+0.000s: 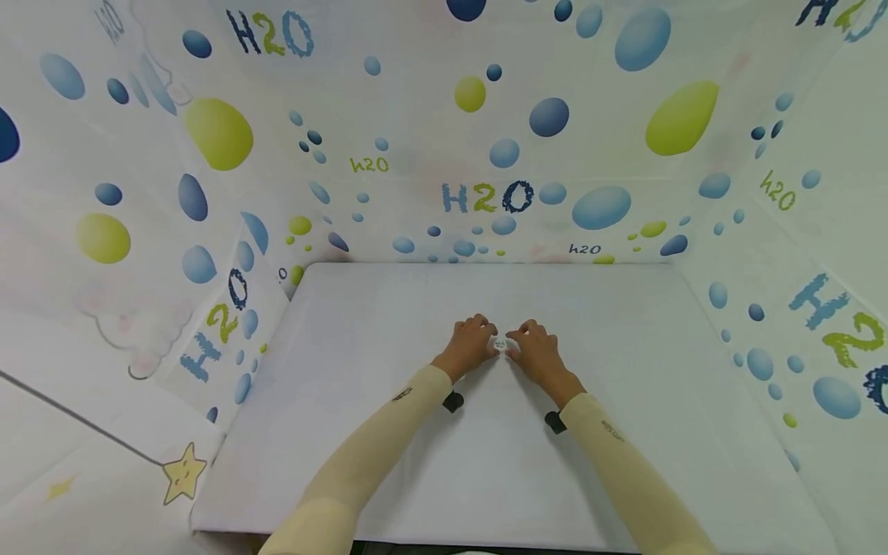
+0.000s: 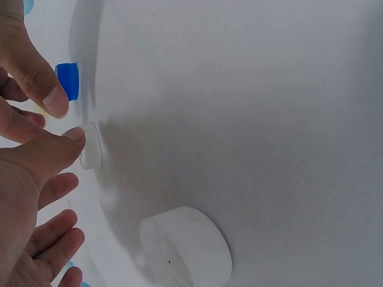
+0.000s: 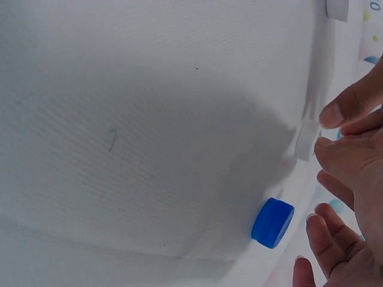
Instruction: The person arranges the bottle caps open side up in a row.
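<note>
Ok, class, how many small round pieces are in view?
3: a white piece near the left hand, a blue piece near the right hand, another white piece between them. More may be hidden.

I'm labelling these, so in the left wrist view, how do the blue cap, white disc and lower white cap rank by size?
1. Lower white cap, perhaps helped by nearness.
2. White disc and blue cap, unranked: they look similar, and both are partly covered.
</note>
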{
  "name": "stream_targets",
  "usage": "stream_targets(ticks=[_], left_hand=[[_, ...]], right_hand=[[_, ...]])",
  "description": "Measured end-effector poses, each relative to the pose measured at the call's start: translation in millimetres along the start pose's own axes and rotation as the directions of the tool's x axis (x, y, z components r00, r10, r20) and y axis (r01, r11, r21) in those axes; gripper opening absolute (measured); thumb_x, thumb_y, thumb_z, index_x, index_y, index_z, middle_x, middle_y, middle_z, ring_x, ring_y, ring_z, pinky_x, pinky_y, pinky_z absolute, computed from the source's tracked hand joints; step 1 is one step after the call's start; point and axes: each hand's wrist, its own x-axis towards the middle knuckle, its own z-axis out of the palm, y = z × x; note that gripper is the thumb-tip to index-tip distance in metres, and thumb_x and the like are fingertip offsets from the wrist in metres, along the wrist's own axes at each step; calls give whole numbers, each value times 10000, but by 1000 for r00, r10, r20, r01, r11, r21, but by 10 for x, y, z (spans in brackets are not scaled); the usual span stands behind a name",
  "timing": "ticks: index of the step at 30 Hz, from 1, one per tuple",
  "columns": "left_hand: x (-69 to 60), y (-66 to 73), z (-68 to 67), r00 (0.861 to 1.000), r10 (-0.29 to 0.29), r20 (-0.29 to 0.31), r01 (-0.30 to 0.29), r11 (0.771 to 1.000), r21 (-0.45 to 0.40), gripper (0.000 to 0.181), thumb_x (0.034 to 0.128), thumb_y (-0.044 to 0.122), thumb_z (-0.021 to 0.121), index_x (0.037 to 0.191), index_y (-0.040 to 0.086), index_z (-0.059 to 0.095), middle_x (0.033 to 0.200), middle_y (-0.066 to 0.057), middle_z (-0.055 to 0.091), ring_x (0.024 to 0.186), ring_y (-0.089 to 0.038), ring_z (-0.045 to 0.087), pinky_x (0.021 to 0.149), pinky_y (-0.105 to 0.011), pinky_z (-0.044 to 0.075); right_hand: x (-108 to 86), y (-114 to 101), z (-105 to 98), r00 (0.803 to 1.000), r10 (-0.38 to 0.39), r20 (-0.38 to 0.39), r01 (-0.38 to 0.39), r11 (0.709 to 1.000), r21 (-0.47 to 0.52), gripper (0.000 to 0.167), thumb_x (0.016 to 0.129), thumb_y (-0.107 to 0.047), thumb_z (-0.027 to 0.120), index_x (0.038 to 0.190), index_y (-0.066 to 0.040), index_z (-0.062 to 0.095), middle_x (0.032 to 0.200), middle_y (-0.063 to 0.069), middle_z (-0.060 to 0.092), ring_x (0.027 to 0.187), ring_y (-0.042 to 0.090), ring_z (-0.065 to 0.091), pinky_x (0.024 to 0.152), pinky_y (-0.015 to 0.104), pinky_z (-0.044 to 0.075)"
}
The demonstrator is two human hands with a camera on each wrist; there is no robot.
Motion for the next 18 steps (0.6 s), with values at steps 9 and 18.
stream_targets(ticks=[9, 18], left_hand=[[-8, 17, 42, 999, 23, -27, -24, 999, -35, 361, 992, 352, 757, 1284, 143, 722, 1367, -109, 607, 1280, -299, 594, 1100, -535, 450], [-16, 48, 19, 999, 22, -28, -24, 998, -57, 338, 995, 335, 756, 1262, 131, 727, 1328, -106, 611, 1246, -293, 597, 1094, -528, 444]], right_hand=[[6, -24, 47, 1000, 14, 21, -14, 1000, 3, 392, 996, -233, 758, 1357, -87, 710, 1299, 187, 573, 1191, 386, 565, 941, 596, 452], [28, -35, 69, 1000, -5, 16, 5, 1000, -16, 377, 1000, -224, 753, 1348, -84, 713, 1289, 167, 588, 1168, 367, 572, 930, 578, 449]])
